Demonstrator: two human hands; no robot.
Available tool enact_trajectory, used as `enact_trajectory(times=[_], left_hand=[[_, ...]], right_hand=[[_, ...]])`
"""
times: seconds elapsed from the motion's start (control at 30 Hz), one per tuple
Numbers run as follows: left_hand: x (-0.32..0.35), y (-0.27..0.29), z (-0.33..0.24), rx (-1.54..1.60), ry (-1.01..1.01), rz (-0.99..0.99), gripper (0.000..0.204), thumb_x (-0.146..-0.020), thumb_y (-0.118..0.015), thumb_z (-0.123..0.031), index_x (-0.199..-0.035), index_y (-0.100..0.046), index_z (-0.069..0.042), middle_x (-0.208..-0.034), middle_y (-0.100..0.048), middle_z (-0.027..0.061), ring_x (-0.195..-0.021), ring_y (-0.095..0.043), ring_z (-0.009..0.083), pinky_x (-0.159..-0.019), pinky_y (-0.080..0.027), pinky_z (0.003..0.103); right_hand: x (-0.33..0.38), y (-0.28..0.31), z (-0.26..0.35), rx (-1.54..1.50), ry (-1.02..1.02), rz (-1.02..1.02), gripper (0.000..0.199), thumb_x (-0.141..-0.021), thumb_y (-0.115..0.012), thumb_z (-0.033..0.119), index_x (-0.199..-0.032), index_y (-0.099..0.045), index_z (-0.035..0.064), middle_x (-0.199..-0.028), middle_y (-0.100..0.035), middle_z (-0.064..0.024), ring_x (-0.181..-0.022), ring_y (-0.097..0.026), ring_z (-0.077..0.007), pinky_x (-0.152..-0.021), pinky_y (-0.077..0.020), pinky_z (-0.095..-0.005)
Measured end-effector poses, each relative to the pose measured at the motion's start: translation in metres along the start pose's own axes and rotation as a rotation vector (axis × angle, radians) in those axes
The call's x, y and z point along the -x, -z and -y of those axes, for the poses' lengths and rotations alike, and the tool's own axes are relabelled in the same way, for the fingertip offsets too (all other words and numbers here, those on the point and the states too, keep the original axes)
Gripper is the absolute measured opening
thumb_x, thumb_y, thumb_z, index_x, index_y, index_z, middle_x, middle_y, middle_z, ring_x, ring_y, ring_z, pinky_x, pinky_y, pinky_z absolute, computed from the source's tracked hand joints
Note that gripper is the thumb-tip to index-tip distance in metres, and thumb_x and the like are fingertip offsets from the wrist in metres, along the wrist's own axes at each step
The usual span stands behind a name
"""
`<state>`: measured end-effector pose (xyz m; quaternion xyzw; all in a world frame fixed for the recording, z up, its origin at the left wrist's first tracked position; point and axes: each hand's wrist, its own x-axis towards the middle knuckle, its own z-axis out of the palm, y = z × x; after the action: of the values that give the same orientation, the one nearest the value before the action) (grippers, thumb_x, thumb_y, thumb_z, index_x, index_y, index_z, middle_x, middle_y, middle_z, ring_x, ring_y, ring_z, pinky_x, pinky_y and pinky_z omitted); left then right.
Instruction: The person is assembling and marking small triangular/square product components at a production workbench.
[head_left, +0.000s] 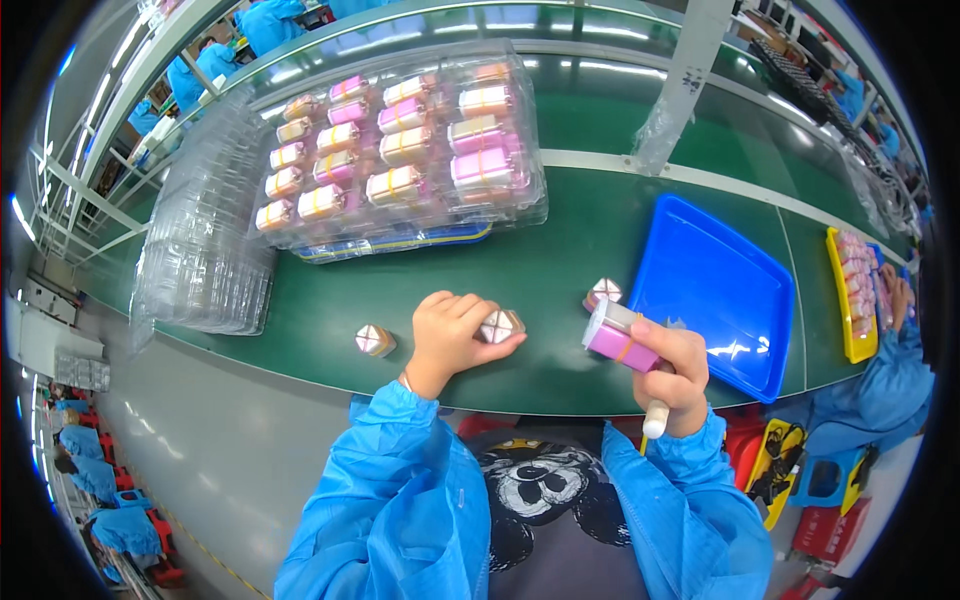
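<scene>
My left hand (pixel 450 335) is closed around a small block (pixel 500 326) standing on the green table; its white top has dark crossing lines. In my right hand (pixel 675 372), raised above the table's front edge, is a pink-and-white block (pixel 622 338) with a yellow band, tilted between thumb and fingers. A white-tipped stick (pixel 655 420) pokes out below the same hand, its other end hidden in the palm. Two similar blocks stand on the table: a banded block (pixel 375 341) left of my left hand, and a cross-topped block (pixel 603 292) just behind the raised one.
Clear plastic trays (pixel 400 215) hold rows of banded blocks at the back, beside a stack of empty clear trays (pixel 205 220). A blue tray (pixel 715 300) lies at right. Further right, a co-worker's hand (pixel 900 295) is near a yellow tray (pixel 850 300). A metal post (pixel 685 90) rises behind.
</scene>
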<state>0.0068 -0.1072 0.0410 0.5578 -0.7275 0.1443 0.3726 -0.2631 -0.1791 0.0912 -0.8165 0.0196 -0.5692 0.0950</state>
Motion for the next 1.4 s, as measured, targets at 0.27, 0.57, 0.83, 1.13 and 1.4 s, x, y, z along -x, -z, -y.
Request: enact_trajectory(times=[0.27,0.57,0.83,1.13,1.4], left_hand=[[-0.014,0.031,0.009,0.03,0.043,-0.155,0.033,-0.06,-0.086,-0.036,-0.07,-0.066,-0.011,-0.067,-0.063,0.0027,-0.055,-0.059,0.0229,-0.054,-0.046,0.034],[-0.174,0.122,0.041,-0.187,0.067,-0.273,0.035,-0.07,-0.08,-0.039,-0.075,-0.069,-0.007,-0.066,-0.065,0.0103,-0.057,-0.063,0.0266,-0.054,-0.049,0.034],[-0.316,0.071,0.136,-0.66,-0.249,0.557,0.051,-0.071,-0.064,-0.062,-0.075,-0.074,-0.012,-0.068,-0.068,0.0116,-0.065,-0.066,0.0334,-0.06,-0.051,0.043],[-0.363,0.0,0.147,-0.575,-0.687,0.812,0.074,-0.081,-0.048,-0.079,-0.06,-0.068,-0.01,-0.059,-0.062,0.0131,-0.058,-0.06,0.0366,-0.055,-0.045,0.046],[-0.363,-0.039,0.169,-0.519,-0.593,0.681,0.06,-0.098,-0.033,-0.063,-0.106,-0.055,-0.008,-0.065,-0.061,0.0122,-0.064,-0.06,0.0394,-0.061,-0.046,0.05]], right_hand=[[-0.017,0.008,0.016,-0.11,-0.494,0.155,0.033,-0.068,-0.072,-0.006,-0.093,-0.056,0.0094,-0.123,-0.063,-0.0232,-0.078,-0.071,-0.028,-0.06,-0.0548,-0.0303],[0.012,0.016,0.003,-0.106,-0.813,0.079,0.033,-0.071,-0.074,-0.007,-0.098,-0.059,0.0059,-0.125,-0.064,-0.0164,-0.056,-0.042,-0.0076,-0.055,-0.0415,-0.023],[0.011,0.028,-0.002,-0.084,-0.854,0.074,0.033,-0.072,-0.075,-0.007,-0.099,-0.059,0.0055,-0.125,-0.064,-0.0154,-0.054,-0.037,-0.0045,-0.053,-0.0377,-0.0211],[0.02,0.054,-0.017,0.079,-0.884,0.026,0.032,-0.073,-0.074,-0.007,-0.099,-0.059,0.0041,-0.125,-0.064,-0.0152,-0.054,-0.037,-0.0028,-0.051,-0.0363,-0.0198],[0.027,0.054,-0.022,0.052,-0.952,0.02,0.033,-0.073,-0.075,-0.008,-0.098,-0.059,0.004,-0.124,-0.065,-0.0143,-0.054,-0.037,-0.0023,-0.051,-0.0357,-0.0199]])
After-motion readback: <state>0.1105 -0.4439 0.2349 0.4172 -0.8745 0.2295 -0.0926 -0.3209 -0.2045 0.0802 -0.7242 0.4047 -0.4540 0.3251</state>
